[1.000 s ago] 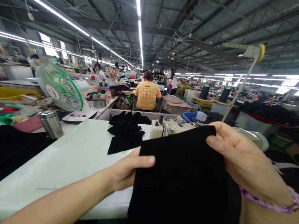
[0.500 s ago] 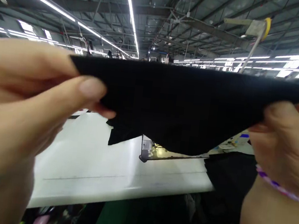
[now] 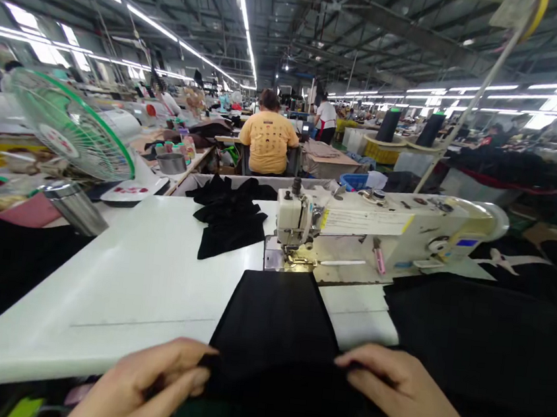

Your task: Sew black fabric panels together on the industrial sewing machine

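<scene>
I see the left hand (image 3: 161,378) and the right hand (image 3: 406,388) sitting lower and farther from my camera than half a second ago. The black cloth (image 3: 277,311) no longer hangs across my view; it now slopes away ahead of both hands, over the worktop (image 3: 161,282) edge. Beyond them the sewing machine (image 3: 357,217), mostly covered before, comes into view, as does the yellow-shirted person (image 3: 268,138).

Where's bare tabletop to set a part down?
Biggest patch: the white tabletop left of the black cloth in both hands, in front of the black pieces. Smaller: between that cloth, the sewing machine and dark fabric at right. Crowded: far left, around the steel flask and fan.
</scene>
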{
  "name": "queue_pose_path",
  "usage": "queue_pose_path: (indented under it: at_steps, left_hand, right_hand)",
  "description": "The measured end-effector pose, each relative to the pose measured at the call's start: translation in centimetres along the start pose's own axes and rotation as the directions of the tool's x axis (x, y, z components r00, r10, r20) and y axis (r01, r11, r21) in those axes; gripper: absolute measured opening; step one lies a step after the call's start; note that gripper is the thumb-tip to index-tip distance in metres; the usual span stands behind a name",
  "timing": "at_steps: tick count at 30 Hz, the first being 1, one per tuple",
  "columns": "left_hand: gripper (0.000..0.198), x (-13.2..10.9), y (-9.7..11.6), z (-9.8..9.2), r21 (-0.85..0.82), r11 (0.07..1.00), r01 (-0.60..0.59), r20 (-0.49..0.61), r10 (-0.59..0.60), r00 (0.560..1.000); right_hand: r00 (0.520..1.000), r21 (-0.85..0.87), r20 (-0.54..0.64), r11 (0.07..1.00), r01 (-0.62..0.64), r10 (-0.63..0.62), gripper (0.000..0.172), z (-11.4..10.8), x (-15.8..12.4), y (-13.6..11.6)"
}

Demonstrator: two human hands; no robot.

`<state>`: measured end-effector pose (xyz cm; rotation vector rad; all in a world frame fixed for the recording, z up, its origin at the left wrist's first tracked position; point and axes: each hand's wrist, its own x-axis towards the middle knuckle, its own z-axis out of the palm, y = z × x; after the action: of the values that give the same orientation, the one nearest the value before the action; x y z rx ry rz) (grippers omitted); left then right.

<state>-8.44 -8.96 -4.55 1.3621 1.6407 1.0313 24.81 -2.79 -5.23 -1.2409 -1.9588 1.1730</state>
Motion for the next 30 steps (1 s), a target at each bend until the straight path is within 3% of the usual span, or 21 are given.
queue_pose_path:
  at_steps: [3, 5, 8, 11, 16, 19, 22, 25, 30]
  left_hand:
    - [0.028, 5.7, -0.8, 1.0, 0.276, 0.958, -0.078, 0.034, 0.072, 0.997]
    - [0.024, 9.6, -1.6, 1.8, 0.467, 0.876, -0.124, -0.01, 0.146, 0.989]
    - [0.013, 13.7, -2.9, 3.1, 0.619, 0.768, -0.166, 0.031, 0.187, 0.982]
    - [0.003, 15.4, -3.8, 3.9, 0.627, 0.755, -0.195, 0.09, 0.179, 0.98]
    - [0.012, 14.6, -3.9, 4.5, 0.59, 0.778, -0.216, 0.109, 0.188, 0.976]
    - [0.007, 13.1, -3.4, 4.5, 0.449, 0.867, -0.214, -0.007, 0.243, 0.97]
    - [0.009, 11.4, -2.4, 4.1, -0.03, 0.983, -0.181, -0.149, 0.174, 0.973]
    - [0.017, 10.0, -1.3, 3.6, -0.408, 0.905, -0.12, -0.153, 0.062, 0.986]
    - [0.021, 8.9, -0.4, 3.0, -0.55, 0.835, -0.002, -0.082, -0.052, 0.995]
  right_hand:
    - [0.988, -0.021, -0.154, 0.999, -0.033, 0.029, 0.029, 2.2, 4.7, 2.0]
    - [0.954, -0.138, -0.296, 0.99, 0.009, -0.05, 0.025, 3.6, 7.6, 3.7]
    - [0.9, -0.257, -0.42, 0.966, 0.01, -0.121, 0.016, 5.3, 10.6, 5.5]
    - [0.881, -0.286, -0.458, 0.958, -0.019, -0.12, 0.013, 6.4, 11.7, 6.5]
    - [0.867, -0.243, -0.486, 0.97, -0.011, -0.112, 0.017, 6.9, 11.7, 7.3]
    - [0.852, -0.166, -0.51, 0.985, 0.037, -0.118, 0.028, 6.6, 11.2, 7.1]
    - [0.887, 0.191, -0.458, 0.981, 0.027, 0.065, 0.037, 6.3, 10.3, 6.5]
    - [0.892, 0.565, -0.348, 0.824, -0.046, 0.289, 0.043, 6.1, 9.6, 6.0]
    - [0.786, 0.627, -0.487, 0.779, 0.01, 0.381, 0.044, 5.9, 9.3, 6.1]
